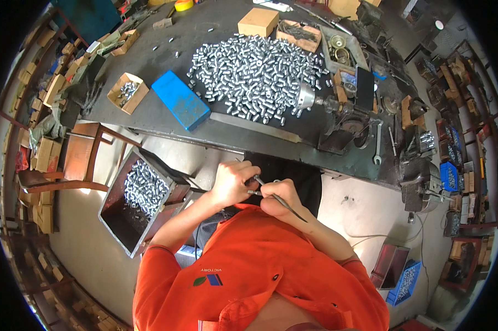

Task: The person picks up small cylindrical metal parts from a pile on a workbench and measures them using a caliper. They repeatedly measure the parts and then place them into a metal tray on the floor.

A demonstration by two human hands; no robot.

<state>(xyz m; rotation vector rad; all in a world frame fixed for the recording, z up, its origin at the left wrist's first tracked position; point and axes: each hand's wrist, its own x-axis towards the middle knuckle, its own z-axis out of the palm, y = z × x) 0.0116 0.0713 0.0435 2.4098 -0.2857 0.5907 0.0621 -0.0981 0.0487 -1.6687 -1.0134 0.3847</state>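
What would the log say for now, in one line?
left hand: curled, contents unclear | right hand: holding thin rod | table: pile of metal pieces, blue box | bin: more metal pieces

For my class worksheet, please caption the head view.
Left hand beside right hand, which grips a slim tool, near a workbench heaped with metal cylinders.

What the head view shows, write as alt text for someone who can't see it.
A person's left hand and right hand are close together, the right holding a slim, dark rod-like object. Ahead, a workbench carries a big heap of small silver cylinders beside a blue box; an open bin at left holds similar pieces.
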